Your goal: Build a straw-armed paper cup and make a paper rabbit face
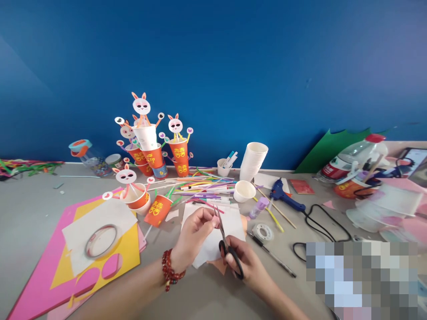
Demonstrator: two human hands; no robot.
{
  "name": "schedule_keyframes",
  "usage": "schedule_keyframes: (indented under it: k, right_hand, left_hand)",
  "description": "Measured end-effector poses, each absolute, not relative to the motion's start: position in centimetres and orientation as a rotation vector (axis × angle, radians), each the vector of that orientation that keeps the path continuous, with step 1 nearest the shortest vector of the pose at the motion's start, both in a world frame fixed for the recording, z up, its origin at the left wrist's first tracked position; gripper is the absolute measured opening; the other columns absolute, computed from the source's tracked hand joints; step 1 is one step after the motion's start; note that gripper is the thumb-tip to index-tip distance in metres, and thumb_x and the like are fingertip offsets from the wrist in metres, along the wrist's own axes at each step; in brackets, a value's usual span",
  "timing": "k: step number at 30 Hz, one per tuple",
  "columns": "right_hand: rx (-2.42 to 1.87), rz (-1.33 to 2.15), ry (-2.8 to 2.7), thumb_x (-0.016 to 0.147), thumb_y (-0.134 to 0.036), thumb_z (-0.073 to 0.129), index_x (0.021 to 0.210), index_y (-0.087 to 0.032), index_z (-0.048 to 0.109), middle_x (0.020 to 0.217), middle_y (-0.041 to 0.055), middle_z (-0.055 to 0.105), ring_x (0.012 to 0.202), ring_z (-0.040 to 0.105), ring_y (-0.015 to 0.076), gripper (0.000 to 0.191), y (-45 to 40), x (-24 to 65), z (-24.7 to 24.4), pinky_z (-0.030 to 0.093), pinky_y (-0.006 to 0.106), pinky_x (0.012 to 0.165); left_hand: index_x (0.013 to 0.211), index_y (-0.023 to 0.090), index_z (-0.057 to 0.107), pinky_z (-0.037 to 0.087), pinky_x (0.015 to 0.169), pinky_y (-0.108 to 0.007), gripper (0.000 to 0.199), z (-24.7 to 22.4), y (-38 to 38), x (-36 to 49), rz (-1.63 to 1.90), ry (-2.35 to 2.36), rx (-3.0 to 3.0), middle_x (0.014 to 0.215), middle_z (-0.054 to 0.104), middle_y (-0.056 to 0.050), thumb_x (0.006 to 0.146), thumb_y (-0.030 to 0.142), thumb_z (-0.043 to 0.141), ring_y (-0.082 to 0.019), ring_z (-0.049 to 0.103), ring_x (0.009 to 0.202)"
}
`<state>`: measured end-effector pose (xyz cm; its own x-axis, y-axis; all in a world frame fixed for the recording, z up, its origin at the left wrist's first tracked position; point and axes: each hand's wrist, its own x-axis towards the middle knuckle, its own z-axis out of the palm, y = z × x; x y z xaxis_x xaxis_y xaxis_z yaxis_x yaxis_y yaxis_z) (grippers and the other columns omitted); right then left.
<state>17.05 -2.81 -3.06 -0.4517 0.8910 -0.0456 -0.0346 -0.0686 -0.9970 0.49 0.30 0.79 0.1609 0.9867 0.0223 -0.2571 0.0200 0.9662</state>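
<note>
My left hand, with a red bead bracelet at its wrist, pinches a small piece of pink paper. Around the black handles of a pair of scissors my right hand is closed. The blades point up and away, right beside the pink piece; whether they touch it I cannot tell. Beneath both hands lie white paper sheets, with a peach-coloured scrap under their near edge.
Rabbit-faced paper cup figures stand back left. Coloured paper with a tape roll lies left. Pipe cleaners and pens, stacked white cups, a glue stick, a pen and a corded blue glue gun lie beyond and right.
</note>
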Motion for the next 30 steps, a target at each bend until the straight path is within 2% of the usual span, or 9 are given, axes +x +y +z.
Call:
schedule_keyframes:
  k: [9,18,30]
  right_hand:
    - [-0.962,1.668,-1.454,0.075,-0.074,0.062,0.073,-0.021,0.044,0.061,-0.0044,0.044,0.052,0.034,0.0093,0.057,-2.83,17.08,-2.43,0.03,0.022,0.049]
    - [-0.968,1.609,-1.5,0.078,-0.073,0.06,0.072,-0.021,0.045,0.063,-0.0022,0.047,0.057,0.039,0.0117,0.055,-2.72,17.21,-2.85,0.03,0.023,0.051]
    - [-0.997,1.583,-1.525,0.077,-0.073,0.061,0.072,-0.02,0.045,0.062,-0.004,0.042,0.057,0.033,0.0112,0.055,-2.57,17.56,-3.07,0.026,0.023,0.052]
  left_hand:
    - [0.073,0.017,0.054,0.044,0.076,-0.028,0.021,0.77,0.33,0.57,1.19,0.866,1.059,0.081,0.059,-0.002,0.084,0.029,0.068,-0.015,0.054,0.078]
    - [0.073,0.018,0.056,0.045,0.077,-0.029,0.022,0.76,0.25,0.55,1.188,0.847,1.032,0.083,0.06,-0.002,0.083,0.031,0.07,-0.016,0.055,0.08]
    - [0.073,0.017,0.056,0.044,0.077,-0.028,0.02,0.78,0.44,0.37,1.181,0.817,1.038,0.081,0.058,-0.001,0.084,0.027,0.068,-0.016,0.056,0.081]
